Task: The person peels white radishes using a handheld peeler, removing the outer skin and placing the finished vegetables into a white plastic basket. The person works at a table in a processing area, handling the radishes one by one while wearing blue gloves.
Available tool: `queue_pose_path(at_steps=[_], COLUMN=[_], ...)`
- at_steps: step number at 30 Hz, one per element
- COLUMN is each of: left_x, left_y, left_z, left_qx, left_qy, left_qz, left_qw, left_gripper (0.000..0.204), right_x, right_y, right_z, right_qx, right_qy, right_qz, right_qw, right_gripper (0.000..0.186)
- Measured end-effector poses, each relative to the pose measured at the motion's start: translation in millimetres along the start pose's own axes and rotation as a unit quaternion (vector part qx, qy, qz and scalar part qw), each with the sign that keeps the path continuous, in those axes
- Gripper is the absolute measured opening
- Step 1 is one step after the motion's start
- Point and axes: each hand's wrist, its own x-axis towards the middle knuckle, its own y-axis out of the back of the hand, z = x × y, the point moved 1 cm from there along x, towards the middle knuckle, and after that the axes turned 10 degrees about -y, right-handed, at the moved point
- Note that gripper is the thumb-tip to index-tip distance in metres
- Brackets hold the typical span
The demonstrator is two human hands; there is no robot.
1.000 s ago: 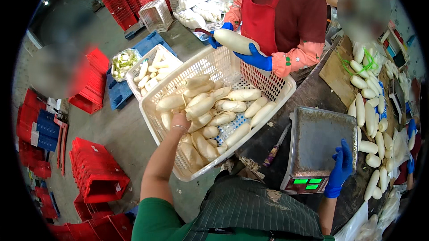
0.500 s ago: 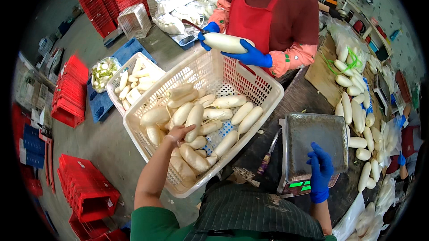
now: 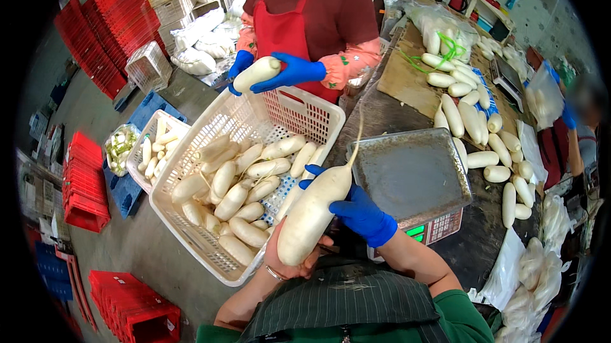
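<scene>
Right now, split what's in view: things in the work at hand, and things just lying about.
In use:
large radish, held by left hand and right hand
white radish crate
probably the scale

Seemingly lying about:
stacked red crates
blue pallet

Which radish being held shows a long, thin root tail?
The radish in the wearer's bare left hand and gloved right hand: its tail juts from the far end; the red-aproned co-worker's radish shows none.
</scene>
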Motion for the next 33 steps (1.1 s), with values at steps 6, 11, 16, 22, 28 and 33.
queue_pose_path(at_steps=[6,11,16,22,28,33], left_x=[-13,-24,-28,-24,-26,-28], left_y=[-13,-15,-14,-47,-45,-34], left_z=[-7,-15,-16,-19,-14,-9], left_qx=[0.491,0.378,0.284,0.379,0.471,0.576], left_qy=[-0.063,-0.001,0.006,-0.056,-0.069,-0.07], left_qz=[0.138,0.103,0.083,0.138,0.142,0.191], left_qw=[0.858,0.92,0.955,0.913,0.868,0.792], left_gripper=[0.053,0.052,0.057,0.052,0.052,0.048], right_x=[-21,-22,-25,-29,-34,-38], right_y=[1,12,3,11,4,-1], right_z=[-8,-1,-3,-1,-9,-10], right_qx=[-0.205,-0.161,-0.071,-0.072,-0.056,-0.089], right_qy=[-0.013,-0.041,-0.037,-0.031,-0.041,-0.053], right_qz=[0.179,0.204,0.2,0.242,0.27,0.265], right_qw=[0.962,0.965,0.977,0.967,0.96,0.959], right_gripper=[0.05,0.044,0.038,0.038,0.034,0.039])
